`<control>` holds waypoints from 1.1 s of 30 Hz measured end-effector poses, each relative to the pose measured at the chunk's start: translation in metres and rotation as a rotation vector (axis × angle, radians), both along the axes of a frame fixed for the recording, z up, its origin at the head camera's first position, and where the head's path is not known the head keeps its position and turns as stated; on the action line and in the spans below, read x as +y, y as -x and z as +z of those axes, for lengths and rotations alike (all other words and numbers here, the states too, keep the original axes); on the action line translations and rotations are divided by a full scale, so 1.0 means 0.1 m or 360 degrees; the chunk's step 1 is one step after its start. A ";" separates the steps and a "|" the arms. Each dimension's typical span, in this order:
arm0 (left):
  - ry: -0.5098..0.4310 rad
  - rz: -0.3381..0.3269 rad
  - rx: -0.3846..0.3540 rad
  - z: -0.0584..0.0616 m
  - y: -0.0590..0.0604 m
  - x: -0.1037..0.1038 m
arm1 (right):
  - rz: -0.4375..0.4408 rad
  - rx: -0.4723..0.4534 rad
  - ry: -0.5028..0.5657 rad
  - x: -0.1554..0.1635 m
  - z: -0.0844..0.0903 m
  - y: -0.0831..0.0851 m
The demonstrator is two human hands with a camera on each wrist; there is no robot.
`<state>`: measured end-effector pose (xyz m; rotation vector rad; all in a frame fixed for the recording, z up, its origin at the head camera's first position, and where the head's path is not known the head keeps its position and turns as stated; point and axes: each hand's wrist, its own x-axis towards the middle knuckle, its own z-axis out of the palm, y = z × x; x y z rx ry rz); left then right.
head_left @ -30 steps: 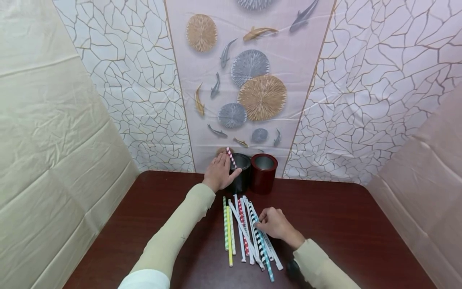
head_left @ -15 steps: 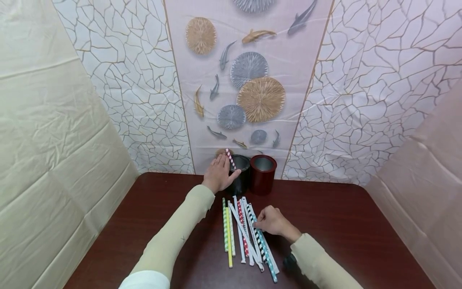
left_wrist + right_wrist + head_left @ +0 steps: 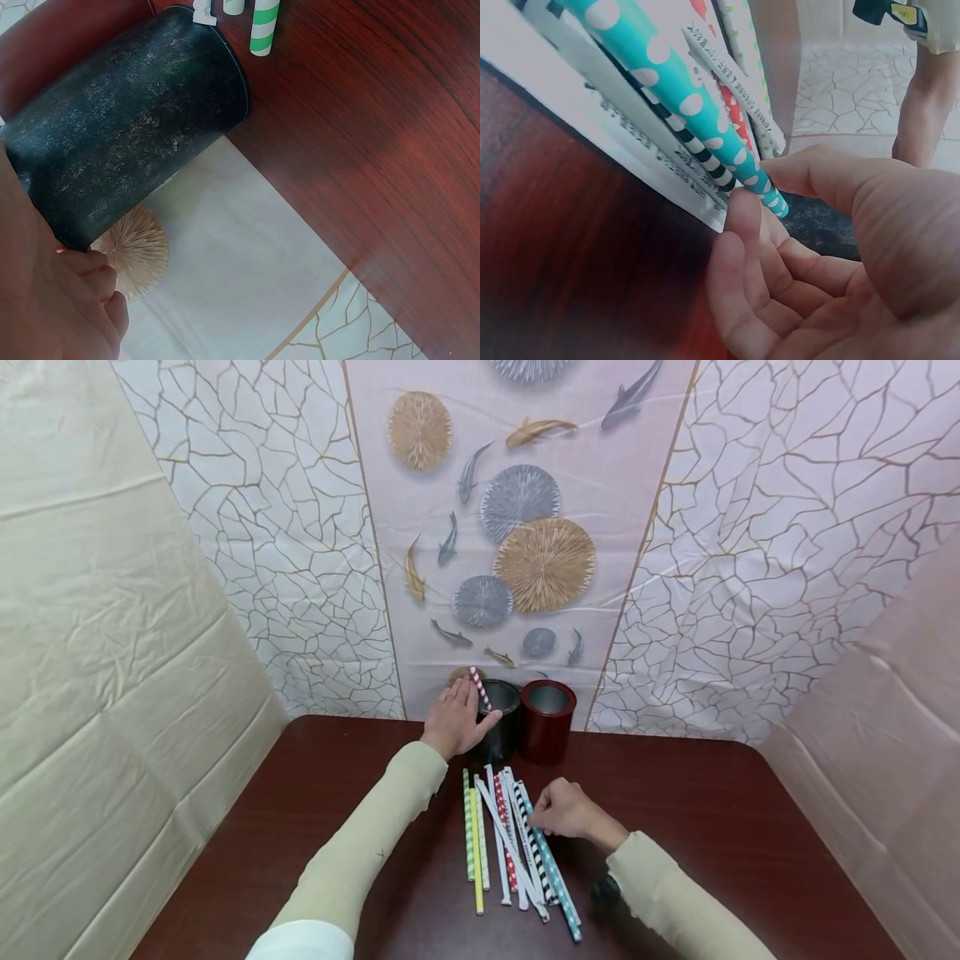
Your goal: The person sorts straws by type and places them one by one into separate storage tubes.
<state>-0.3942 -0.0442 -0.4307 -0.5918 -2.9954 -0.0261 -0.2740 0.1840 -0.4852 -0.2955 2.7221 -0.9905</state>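
Note:
Between thumb and fingers my right hand (image 3: pixel 568 808) pinches a teal straw with white dots (image 3: pixel 694 105), at the right side of a bunch of straws. Beneath it lie a black-and-white striped straw (image 3: pixel 697 150) and white paper-wrapped straws (image 3: pixel 630 120). My left hand (image 3: pixel 452 717) holds the black cup (image 3: pixel 135 112) at its left side, thumb across the front and fingers bent at the rim in the left wrist view. A pink-and-white striped straw (image 3: pixel 480 687) leans inside that cup. The dark red cup (image 3: pixel 546 727) stands beside it on the right.
Left in the bunch lie a green striped straw (image 3: pixel 469 835), a yellow straw (image 3: pixel 477 860) and a red dotted straw (image 3: pixel 501 793). The dark wood table (image 3: pixel 712 827) ends at the patterned cloth backdrop (image 3: pixel 562 635), behind the cups.
The teal dotted straw's near end has swung slightly right, while my right hand has moved a little up along it. My left hand stays at the black cup.

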 end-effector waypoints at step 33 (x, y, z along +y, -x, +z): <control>0.0048 0.0022 0.0006 -0.02 0.04 0.02 | 0.0147 0.0213 -0.0204 -0.04 0.91 0.16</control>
